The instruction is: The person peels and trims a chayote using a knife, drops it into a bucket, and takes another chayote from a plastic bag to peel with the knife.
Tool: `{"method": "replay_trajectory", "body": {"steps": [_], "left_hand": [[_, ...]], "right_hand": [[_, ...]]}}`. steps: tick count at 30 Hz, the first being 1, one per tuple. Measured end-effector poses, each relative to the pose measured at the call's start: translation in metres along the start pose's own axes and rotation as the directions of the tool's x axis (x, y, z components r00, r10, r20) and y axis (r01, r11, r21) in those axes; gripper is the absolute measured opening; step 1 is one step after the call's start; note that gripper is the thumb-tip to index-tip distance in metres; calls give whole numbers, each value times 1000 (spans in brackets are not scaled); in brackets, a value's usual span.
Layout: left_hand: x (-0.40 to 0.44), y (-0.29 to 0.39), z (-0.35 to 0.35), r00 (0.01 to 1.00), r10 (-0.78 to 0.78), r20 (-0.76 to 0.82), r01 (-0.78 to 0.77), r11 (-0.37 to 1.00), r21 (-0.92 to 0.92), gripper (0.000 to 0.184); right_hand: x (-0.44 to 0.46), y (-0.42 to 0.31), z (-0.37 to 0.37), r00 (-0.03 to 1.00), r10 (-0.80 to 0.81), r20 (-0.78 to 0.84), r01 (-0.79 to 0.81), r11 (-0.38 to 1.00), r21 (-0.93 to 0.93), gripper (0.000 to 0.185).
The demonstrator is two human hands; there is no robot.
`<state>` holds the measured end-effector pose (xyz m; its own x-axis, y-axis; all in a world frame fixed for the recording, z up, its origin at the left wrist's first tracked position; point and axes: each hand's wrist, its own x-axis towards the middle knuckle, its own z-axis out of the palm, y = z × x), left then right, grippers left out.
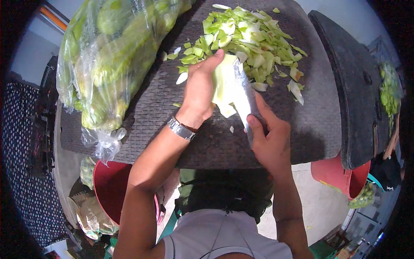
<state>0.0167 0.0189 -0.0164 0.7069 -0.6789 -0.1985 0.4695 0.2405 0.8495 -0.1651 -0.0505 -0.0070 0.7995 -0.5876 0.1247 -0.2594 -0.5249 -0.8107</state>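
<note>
Left hand (pixel 199 88): clamped round a pale green, smooth-cut vegetable (pixel 221 82), held over the dark, woven-patterned table (pixel 312 125), beside a loose heap of thin green-and-white slices (pixel 258 47). Right hand (pixel 272 137): closed on the lower end of a long, shiny silver knife (pixel 245 90). Glare hides the exact contact. We judge a shallow blade angle and light, even strokes best — left thumb clear of the edge, grip firm.
</note>
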Motion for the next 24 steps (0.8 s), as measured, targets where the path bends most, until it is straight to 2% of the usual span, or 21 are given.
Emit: {"method": "replay_trajectory", "body": {"steps": [7,11,13,17,20,23,24], "left_hand": [[2,-4,-6,999,-31,39,33,998,-51,45],[2,2,-6,995,-95,44,93,995,38,46],[2,4,-6,994,-94,49,88,989,116,46],[4,5,-9,985,-161,57,154,983,104,47],[4,2,-11,978,-198,60,191,977,97,47],[4,3,-10,970,-224,91,219,974,63,47],[6,3,-11,967,-229,115,228,973,28,47]], "right_hand": [[-5,-5,0,994,-108,-31,101,980,-173,52],[-2,7,-2,964,-263,-46,246,942,-230,58],[-2,7,-7,968,-252,-23,239,941,-241,58],[-4,6,-8,971,-238,-12,228,943,-244,57],[-6,-5,-12,994,-105,32,110,968,-226,54],[-8,8,-10,983,-183,22,184,956,-230,56],[-8,13,-11,979,-202,29,204,963,-177,55]]}}
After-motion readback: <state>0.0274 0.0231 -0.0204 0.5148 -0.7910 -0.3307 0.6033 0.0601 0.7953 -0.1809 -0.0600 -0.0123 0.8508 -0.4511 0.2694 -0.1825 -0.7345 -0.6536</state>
